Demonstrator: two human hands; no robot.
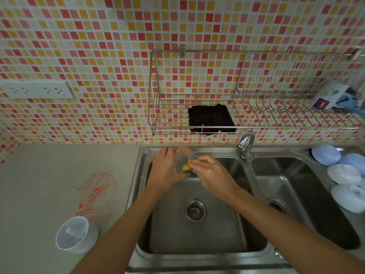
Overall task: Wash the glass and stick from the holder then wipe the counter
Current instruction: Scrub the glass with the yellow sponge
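Head view, looking down at a double steel sink [245,246]. The left hand [165,168] is curled around a clear glass [184,159], fingers wrapped on its side, holding it tilted above the far end of the sink's left basin. The right hand [212,174] is pinched on a yellow sponge [186,166], pushing it against or just into the glass; which of the two cannot be told.

The glass looks thin, stiff and breakable, and probably slick if it is wet or soapy, so a full wrap around the body, as here, seems safer than a fingertip hold on the rim. The sponge is soft and will squash to fit.

Behind the sink, a tap [245,144] stands between the two basins, and above it a wire rack [156,123] on the tiled wall holds a dark cloth [211,117]. To the left of the sink, on the tabletop [49,165], are red smears [96,192] and, nearer the viewer, a white holder [76,235] with something small inside; whether that is the stick cannot be told. To the right of the sink lie upturned pale bowls [343,174].
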